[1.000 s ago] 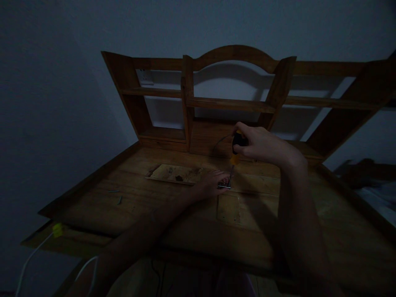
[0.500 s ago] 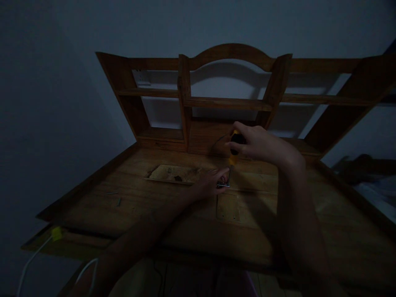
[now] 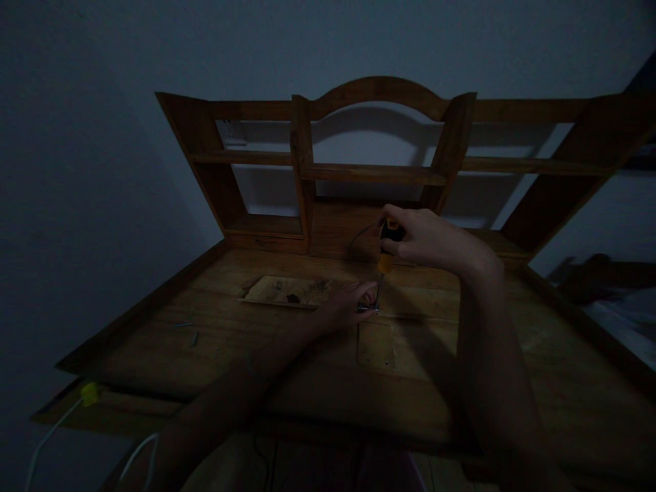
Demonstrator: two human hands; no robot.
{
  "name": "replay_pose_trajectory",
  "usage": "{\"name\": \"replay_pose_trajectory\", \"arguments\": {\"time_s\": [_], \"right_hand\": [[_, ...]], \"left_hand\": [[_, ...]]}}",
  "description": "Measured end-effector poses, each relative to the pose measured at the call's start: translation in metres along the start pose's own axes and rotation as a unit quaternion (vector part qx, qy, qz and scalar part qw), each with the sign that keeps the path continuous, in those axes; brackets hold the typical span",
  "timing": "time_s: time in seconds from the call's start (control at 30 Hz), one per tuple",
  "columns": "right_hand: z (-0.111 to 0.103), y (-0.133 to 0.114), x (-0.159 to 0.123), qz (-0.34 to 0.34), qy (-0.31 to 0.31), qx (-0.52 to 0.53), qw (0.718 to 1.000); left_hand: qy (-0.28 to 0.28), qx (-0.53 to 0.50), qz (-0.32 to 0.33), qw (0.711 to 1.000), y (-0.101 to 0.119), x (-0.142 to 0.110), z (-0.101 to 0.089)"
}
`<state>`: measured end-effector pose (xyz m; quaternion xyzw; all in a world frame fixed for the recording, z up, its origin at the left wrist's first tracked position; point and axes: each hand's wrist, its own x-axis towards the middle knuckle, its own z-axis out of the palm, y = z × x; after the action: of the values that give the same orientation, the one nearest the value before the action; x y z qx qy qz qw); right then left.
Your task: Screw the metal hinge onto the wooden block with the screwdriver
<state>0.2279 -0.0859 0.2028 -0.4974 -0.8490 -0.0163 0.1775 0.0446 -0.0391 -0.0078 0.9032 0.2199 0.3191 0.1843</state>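
In my right hand is a yellow-and-black screwdriver, held nearly upright with its shaft pointing down. The tip meets a small shiny metal piece, perhaps a hinge, on the wooden desk top. My left hand lies low on the desk with its fingers closed around that metal piece, which they partly cover. Just in front of it is a shallow rectangular recess with small holes.
Two screws lie on the left of the desk. A worn, damaged strip is set in the top behind my left hand. Shelves rise along the back. A yellow plug with a white cable hangs at the left front corner.
The view has shifted slightly. Both hands stay at the metal piece, and the screwdriver's handle appears turned a little in my right fingers.
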Motion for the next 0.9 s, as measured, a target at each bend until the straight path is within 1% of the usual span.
{"name": "replay_pose_trajectory", "arguments": {"time_s": [0.17, 0.23, 0.3, 0.43, 0.5, 0.57, 0.67, 0.73, 0.8, 0.9], "right_hand": [[0.0016, 0.0017, 0.0002, 0.066, 0.025, -0.07, 0.995], [0.0015, 0.0015, 0.0001, 0.077, 0.037, -0.088, 0.992], [0.0007, 0.0013, -0.0001, 0.064, 0.035, -0.077, 0.994], [-0.0008, 0.0017, -0.0001, -0.002, 0.01, -0.009, 1.0], [-0.0002, 0.0013, -0.0002, -0.02, 0.008, 0.002, 1.0], [0.0013, 0.0004, -0.0003, -0.005, 0.019, -0.018, 1.0], [0.0032, -0.0005, -0.0004, 0.054, 0.04, -0.071, 0.995], [0.0027, 0.0008, -0.0005, 0.079, 0.055, -0.067, 0.993], [0.0005, 0.0038, -0.0005, 0.069, 0.053, -0.031, 0.996], [-0.0038, 0.0086, -0.0005, 0.018, 0.021, 0.017, 0.999]], "left_hand": [[-0.003, 0.002, -0.017, 1.0, 0.0003, -0.0001, 0.0007], [0.001, -0.003, -0.018, 1.0, 0.0004, -0.0004, 0.0008], [0.003, -0.006, -0.017, 1.0, 0.0005, -0.0005, 0.0008], [0.002, -0.006, -0.02, 1.0, -0.0001, -0.0001, 0.0008], [-0.003, -0.011, -0.019, 1.0, -0.0008, 0.0001, 0.001], [-0.005, -0.017, -0.014, 1.0, -0.0014, 0.0002, 0.0012], [-0.005, -0.023, -0.007, 1.0, -0.0011, -0.0003, 0.0008], [-0.008, -0.026, -0.009, 1.0, -0.0006, -0.0008, 0.0002], [-0.014, -0.027, -0.018, 0.999, -0.0002, -0.0011, -0.0005], [-0.024, -0.029, -0.03, 0.999, 0.0001, -0.0008, -0.0011]]}}
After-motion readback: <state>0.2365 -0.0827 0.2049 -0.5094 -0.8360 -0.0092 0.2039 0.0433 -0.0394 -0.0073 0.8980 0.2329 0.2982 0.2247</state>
